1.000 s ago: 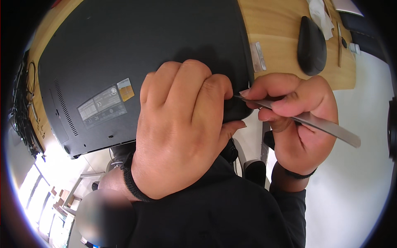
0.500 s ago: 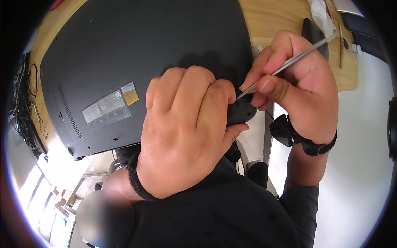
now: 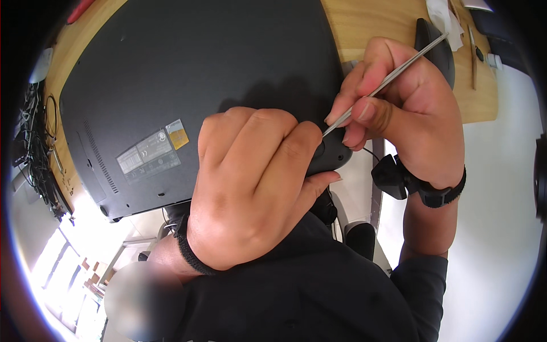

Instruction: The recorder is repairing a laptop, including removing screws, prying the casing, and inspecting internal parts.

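A black laptop (image 3: 216,51) lies bottom side up, with label stickers (image 3: 145,154) toward its left and vents along that side. My left hand (image 3: 250,182) is closed on the laptop's near right corner, fingers curled on top and thumb at the edge. My right hand (image 3: 416,114) pinches thin metal tweezers (image 3: 390,77), slanted with the tip down at that corner beside my left index finger. The tip is too small to make out clearly. A black strap device (image 3: 390,176) is on my right wrist.
The wooden table (image 3: 364,23) holds a black mouse (image 3: 433,40), white tissue (image 3: 444,17) and a slim tool (image 3: 473,57) at the right. A bundle of black cables (image 3: 37,142) runs along the left, and a red object (image 3: 80,11) sits at the far left corner.
My right hand has moved up and turned, so the tweezers' back end swung from lower right to upper right. My left hand has moved slightly down, its fingers curling more.
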`<state>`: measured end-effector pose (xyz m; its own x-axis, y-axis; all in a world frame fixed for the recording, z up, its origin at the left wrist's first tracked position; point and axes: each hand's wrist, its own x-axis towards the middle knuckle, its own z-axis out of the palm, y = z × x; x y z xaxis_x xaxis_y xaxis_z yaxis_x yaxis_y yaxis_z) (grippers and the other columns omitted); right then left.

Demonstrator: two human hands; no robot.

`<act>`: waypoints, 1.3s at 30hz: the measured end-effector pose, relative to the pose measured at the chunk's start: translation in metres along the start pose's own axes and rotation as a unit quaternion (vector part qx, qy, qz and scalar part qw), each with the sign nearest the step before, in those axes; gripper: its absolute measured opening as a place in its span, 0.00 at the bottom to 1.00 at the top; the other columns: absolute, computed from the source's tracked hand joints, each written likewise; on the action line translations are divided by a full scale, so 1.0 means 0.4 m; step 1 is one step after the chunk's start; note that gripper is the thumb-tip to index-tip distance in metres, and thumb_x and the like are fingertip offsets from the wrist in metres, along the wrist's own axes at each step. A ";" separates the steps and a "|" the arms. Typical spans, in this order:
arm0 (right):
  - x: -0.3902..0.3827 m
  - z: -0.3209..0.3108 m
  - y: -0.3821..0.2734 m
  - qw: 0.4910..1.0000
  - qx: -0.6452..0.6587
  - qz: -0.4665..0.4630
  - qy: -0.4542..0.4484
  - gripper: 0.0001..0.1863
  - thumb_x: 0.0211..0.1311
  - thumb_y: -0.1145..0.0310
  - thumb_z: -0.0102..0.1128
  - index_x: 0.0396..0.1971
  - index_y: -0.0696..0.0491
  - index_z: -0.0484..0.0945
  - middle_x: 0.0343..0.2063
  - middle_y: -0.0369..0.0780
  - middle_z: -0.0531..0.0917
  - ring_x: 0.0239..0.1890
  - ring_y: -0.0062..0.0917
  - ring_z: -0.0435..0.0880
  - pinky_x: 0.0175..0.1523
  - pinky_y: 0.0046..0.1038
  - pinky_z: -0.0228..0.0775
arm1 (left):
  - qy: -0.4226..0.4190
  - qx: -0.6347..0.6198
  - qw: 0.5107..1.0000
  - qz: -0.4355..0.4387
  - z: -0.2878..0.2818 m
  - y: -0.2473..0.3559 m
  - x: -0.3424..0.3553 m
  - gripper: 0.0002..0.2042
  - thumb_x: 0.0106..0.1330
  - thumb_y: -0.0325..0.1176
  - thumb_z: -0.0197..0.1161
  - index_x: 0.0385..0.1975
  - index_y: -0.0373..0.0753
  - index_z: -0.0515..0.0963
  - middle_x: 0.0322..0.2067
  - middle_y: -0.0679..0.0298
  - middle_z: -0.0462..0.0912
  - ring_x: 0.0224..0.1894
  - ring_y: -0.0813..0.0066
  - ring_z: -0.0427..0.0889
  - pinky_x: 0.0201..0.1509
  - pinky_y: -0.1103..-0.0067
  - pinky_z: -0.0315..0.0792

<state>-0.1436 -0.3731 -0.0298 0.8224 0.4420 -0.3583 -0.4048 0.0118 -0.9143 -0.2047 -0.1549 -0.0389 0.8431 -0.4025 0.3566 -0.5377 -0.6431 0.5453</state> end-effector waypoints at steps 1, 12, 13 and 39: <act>-0.001 0.000 0.002 1.000 0.004 -0.002 0.001 0.13 0.69 0.77 0.67 0.37 0.52 0.68 0.34 0.45 0.87 0.25 0.18 0.85 0.32 0.19 0.81 | -0.005 0.002 1.000 0.001 -0.001 0.000 0.001 0.25 0.42 0.39 0.86 0.37 0.36 0.82 0.35 0.60 0.78 0.36 0.60 0.77 0.40 0.68 0.70; -0.053 0.026 0.064 0.969 -0.078 -0.229 0.043 0.14 0.72 0.72 0.68 0.38 0.55 0.68 0.36 0.54 0.86 0.31 0.26 0.87 0.39 0.23 0.83 | -0.081 0.021 0.996 -0.043 -0.023 0.020 0.027 0.25 0.43 0.37 0.84 0.39 0.37 0.79 0.37 0.60 0.76 0.38 0.57 0.76 0.45 0.66 0.69; -0.062 0.026 0.067 0.964 -0.100 -0.241 0.045 0.13 0.72 0.74 0.67 0.39 0.55 0.68 0.37 0.54 0.86 0.31 0.26 0.87 0.40 0.24 0.84 | -0.081 0.018 0.996 -0.044 -0.021 0.021 0.028 0.25 0.43 0.37 0.84 0.40 0.37 0.79 0.37 0.60 0.76 0.38 0.57 0.76 0.45 0.66 0.68; -0.029 0.023 0.017 0.960 -0.175 -0.216 -0.007 0.11 0.68 0.80 0.66 0.35 0.56 0.70 0.34 0.51 0.86 0.27 0.24 0.84 0.35 0.22 0.81 | -0.063 0.014 0.998 -0.025 -0.009 0.012 0.019 0.25 0.47 0.37 0.83 0.42 0.35 0.78 0.38 0.59 0.76 0.38 0.56 0.74 0.45 0.64 0.67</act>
<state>-0.1596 -0.3697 -0.0302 0.8772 0.4750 0.0694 0.1348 -0.1050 -0.9853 -0.2011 -0.1587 -0.0308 0.8639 -0.4478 0.2304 -0.4966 -0.6816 0.5374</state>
